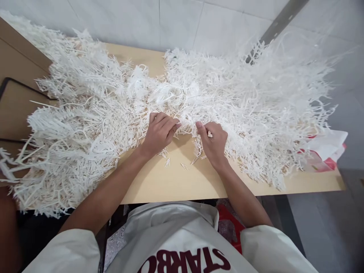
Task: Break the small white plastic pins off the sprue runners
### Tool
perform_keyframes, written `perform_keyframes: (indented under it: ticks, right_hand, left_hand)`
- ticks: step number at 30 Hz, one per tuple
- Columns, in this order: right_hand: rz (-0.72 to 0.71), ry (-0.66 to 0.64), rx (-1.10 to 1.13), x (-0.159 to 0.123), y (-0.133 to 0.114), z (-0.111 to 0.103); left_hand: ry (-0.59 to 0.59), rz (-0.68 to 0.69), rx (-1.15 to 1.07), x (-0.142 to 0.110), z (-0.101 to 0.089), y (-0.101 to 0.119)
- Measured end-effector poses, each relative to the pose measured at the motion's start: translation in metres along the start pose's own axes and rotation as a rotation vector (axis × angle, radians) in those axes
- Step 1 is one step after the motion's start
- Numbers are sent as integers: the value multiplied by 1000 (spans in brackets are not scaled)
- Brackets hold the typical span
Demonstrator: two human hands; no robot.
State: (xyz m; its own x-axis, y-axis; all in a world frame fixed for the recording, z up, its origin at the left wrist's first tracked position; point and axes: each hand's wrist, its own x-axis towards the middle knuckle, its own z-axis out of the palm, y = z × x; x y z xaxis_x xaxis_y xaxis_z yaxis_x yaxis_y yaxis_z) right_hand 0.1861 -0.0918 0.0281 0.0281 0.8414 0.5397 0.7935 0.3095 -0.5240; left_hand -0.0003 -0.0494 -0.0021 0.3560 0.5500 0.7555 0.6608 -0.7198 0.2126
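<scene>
A large heap of thin white branching strands (182,94), plastic-looking, spreads over the pale wooden table (170,182). At the near edge of the heap my left hand (162,131) is closed, thumb and forefinger pinched at white strands. My right hand (214,142) is a short way to its right, fingers curled in, with the thumb pointing toward the left hand. A small pale bit shows inside its curl, and white strands lie against its fingers. Exactly which pieces each hand grips is partly hidden. A few loose short bits (184,166) lie on the wood just below the hands.
A cardboard box (22,53) stands at the far left, against the heap. On the right end of the table is a white and red plastic bag (324,151). Behind the table is a tiled wall (182,22), with a grey metal post (278,26) at the upper right.
</scene>
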Motion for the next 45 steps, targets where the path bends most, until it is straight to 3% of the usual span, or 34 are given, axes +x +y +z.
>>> perform_keyframes:
  ticks: [4,10,16,21,27,29,32,34,36,39,42,45]
  right_hand:
    - [-117,-110,7,2,6,2]
    - [-177,-272,-93,3,11,5]
    - [-382,-300,-25,-1,4,2]
    - [-592,-314,-7,-5,-8,-6]
    - [-645,-336,-83,-5,-15,-14]
    - [-644,-387,10,-10,-23,-15]
    - [-777,-447,181,-21,-33,-16]
    - [-857,-371,206,-23,-30,-16]
    - [-743,-192,225,-20,-20,-14]
    - [-281,34,84,-6,-1,-11]
    - [-26,-2,-4,3,4,-9]
    - [-50,-114,-20,0,-4,-6]
  left_hand:
    - [-15,45,-21,1,-1,-1]
    - [-84,193,-1,4,-5,0]
    - [-167,114,-1,3,-4,-6]
    - [-203,93,-169,4,-2,-4]
    - [-201,119,-137,4,-1,-7]
    - [-153,49,-94,5,-4,-18]
    - [63,-223,-49,9,-13,-33]
    - [107,-349,-39,12,-20,-33]
    - [75,-322,-86,14,-24,-24]
    - [-50,-257,-197,15,-22,-5]
    - [-119,-323,-297,14,-16,7]
    - [-173,-310,-334,11,-13,8]
